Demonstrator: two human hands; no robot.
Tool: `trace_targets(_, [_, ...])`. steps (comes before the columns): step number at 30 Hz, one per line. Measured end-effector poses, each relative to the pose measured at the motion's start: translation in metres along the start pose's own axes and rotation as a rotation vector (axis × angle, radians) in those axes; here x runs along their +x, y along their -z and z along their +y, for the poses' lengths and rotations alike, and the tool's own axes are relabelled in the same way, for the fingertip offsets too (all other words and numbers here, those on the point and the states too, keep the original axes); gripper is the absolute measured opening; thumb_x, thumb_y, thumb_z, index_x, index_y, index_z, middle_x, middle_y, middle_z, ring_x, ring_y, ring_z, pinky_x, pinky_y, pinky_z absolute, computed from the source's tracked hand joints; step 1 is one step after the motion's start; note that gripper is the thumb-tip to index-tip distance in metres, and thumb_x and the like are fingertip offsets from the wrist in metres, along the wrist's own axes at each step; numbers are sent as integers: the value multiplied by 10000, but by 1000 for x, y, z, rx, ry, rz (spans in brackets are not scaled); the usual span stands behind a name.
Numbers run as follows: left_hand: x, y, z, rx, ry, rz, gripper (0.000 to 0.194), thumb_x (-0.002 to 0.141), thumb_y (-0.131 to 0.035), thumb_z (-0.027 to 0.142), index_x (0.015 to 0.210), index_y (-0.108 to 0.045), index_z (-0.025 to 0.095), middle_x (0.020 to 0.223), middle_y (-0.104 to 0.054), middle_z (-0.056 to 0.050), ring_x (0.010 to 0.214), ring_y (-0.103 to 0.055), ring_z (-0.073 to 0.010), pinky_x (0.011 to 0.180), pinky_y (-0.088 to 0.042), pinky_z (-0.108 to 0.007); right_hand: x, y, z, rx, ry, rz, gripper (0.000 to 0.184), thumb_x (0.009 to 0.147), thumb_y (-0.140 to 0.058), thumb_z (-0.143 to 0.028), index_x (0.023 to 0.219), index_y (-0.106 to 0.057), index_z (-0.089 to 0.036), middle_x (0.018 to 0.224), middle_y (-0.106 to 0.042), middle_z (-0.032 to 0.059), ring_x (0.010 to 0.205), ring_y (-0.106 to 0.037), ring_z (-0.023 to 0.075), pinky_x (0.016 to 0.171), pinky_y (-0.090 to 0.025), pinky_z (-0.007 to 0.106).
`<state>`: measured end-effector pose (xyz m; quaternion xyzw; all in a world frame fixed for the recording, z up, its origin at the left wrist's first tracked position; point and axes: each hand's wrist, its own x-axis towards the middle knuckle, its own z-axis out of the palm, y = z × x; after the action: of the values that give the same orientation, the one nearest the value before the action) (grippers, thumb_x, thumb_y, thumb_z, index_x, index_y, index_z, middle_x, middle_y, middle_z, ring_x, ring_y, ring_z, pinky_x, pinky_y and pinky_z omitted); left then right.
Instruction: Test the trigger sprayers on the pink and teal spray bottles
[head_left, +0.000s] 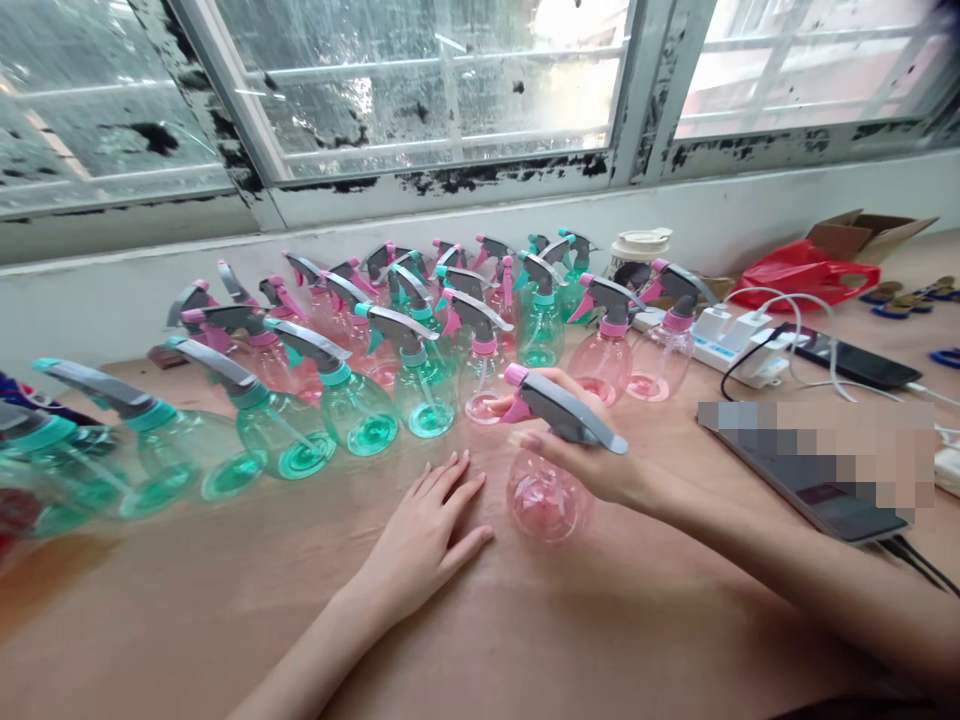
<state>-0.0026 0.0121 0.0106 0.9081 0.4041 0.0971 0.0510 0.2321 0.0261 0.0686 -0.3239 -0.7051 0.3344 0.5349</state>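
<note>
Steadiness should come from our right hand gripping the pink spray bottle at its neck, our left hand open, apart, at its nine o'clock.

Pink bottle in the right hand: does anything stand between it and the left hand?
Nothing visible does: only tabletop shows between the left hand and the pink bottle, which the right hand holds.
</note>
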Motion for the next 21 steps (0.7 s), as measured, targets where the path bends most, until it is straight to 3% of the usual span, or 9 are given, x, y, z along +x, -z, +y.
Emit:
trace_targets(2, [0,0,0,1,8,-14,529,979,-511,482,1413,-482,181,1547,-357,-147,1412,-341,-333,1138,-287,-550,-2,1,0,-55,-12,19,544,768,-757,-396,1214,-488,-244,912,-654,4,545,-520,96,516,-460,243])
trace_targets(5, [0,0,1,3,9,-23,538,983,-510,477,1419,-478,165,1544,-358,-158,1413,-337,-336,1138,-287,-549,-9,3,3,-162,24,26,626,733,-789,-408,1250,-471,-256,987,-626,29,660,-586,139,601,-504,282])
trace_targets(11, [-1,0,2,-1,0,-2,531,974,-533,468,1407,-488,166,1539,-365,-163,1407,-352,-327,1141,-286,-534,-32,8,-5,-387,82,29,484,805,-712,-440,1202,-539,-224,1028,-629,87,855,-636,235,774,-541,407])
trace_targets(16, [-1,-2,1,1,-12,19,516,974,-537,465,1394,-499,167,1529,-385,-161,1404,-360,-317,1141,-289,-515,-39,19,-23,-552,-45,10,488,840,-682,-432,1262,-539,-231,1024,-641,73,956,-623,253,886,-514,441])
trace_targets(21, [0,-4,0,19,-9,15,513,980,-512,482,1385,-506,167,1531,-384,-158,1401,-366,-317,1142,-284,-505,-24,39,-12,-721,-125,46,469,807,-692,-501,1180,-605,-231,1077,-667,88,984,-640,291,853,-518,430])
